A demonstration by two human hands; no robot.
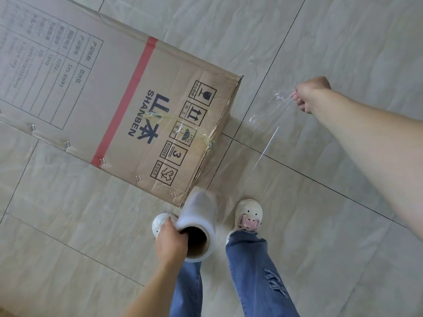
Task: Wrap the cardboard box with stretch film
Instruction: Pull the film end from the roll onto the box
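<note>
A large brown cardboard box (96, 92) with a red stripe and dark printed symbols lies on the tiled floor, filling the upper left. My left hand (170, 242) grips a roll of clear stretch film (200, 227) by its hollow core, just below the box's near corner. My right hand (307, 93) is far out to the right, fingers pinched on the loose end of the film. A thin transparent sheet of film (266, 138) stretches from that hand down toward the roll. Crumpled film strands lie across the box's near end.
My two legs in blue jeans and white shoes (248, 215) stand just below the box corner, close to the roll. Pale marble-look floor tiles (320, 225) with dark grout lines surround the box on all sides.
</note>
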